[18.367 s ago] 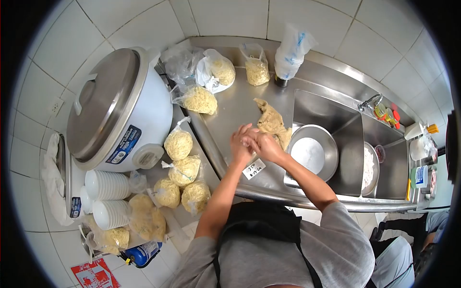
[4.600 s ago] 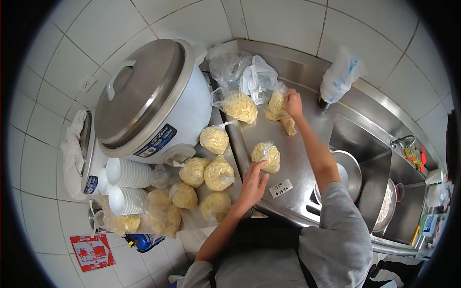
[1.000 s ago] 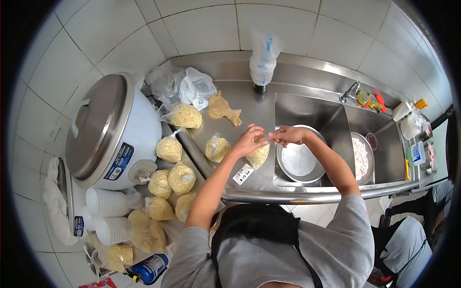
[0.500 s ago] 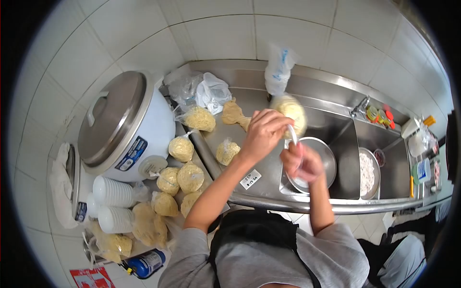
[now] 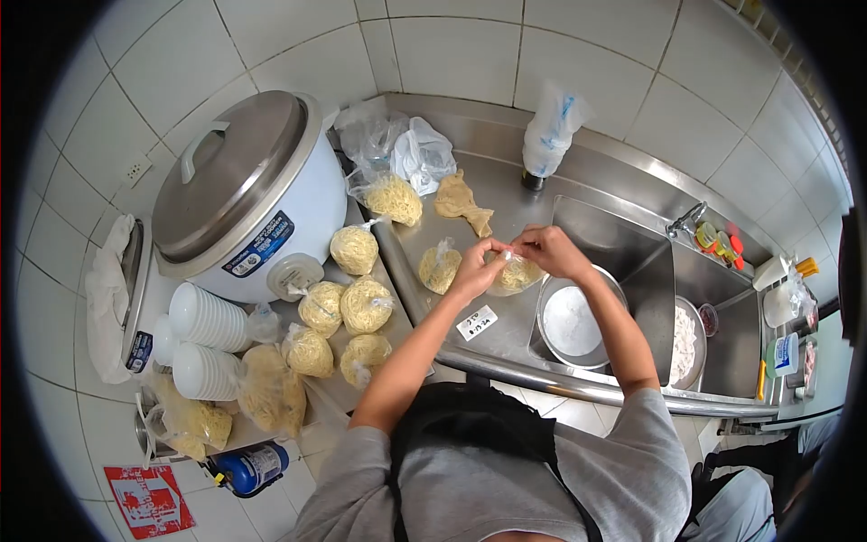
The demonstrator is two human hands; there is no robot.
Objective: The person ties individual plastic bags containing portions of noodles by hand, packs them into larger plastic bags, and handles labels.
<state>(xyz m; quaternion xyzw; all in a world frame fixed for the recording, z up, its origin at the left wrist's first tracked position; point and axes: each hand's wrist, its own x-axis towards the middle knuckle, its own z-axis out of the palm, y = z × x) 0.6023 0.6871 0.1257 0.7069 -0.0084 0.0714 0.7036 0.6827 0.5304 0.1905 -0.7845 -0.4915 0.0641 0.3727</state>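
A clear plastic bag of noodles (image 5: 517,279), packed with pale yellow strands, sits at the counter edge beside the sink. My left hand (image 5: 479,267) pinches its gathered neck from the left. From the right, my right hand (image 5: 547,249) grips the same twisted plastic, fingers closed and nearly touching the left ones. Just left of my left hand stands another tied noodle bag (image 5: 439,268). A tan crumpled bag (image 5: 462,204) lies behind it, and a white label with handwriting (image 5: 476,322) is on the steel in front.
Several tied noodle bags (image 5: 366,304) crowd the left surface near stacked white tubs (image 5: 209,318) and a large rice cooker (image 5: 237,190). Right, a metal bowl (image 5: 619,347) sits in the sink, with a faucet (image 5: 687,219) behind. A plastic-wrapped cup stack (image 5: 551,135) stands at the back.
The noodle bag, lifted and blurred before, has come down to the counter edge. My hands, apart on the stretched neck earlier, are now together at it. The camera view has shifted slightly.
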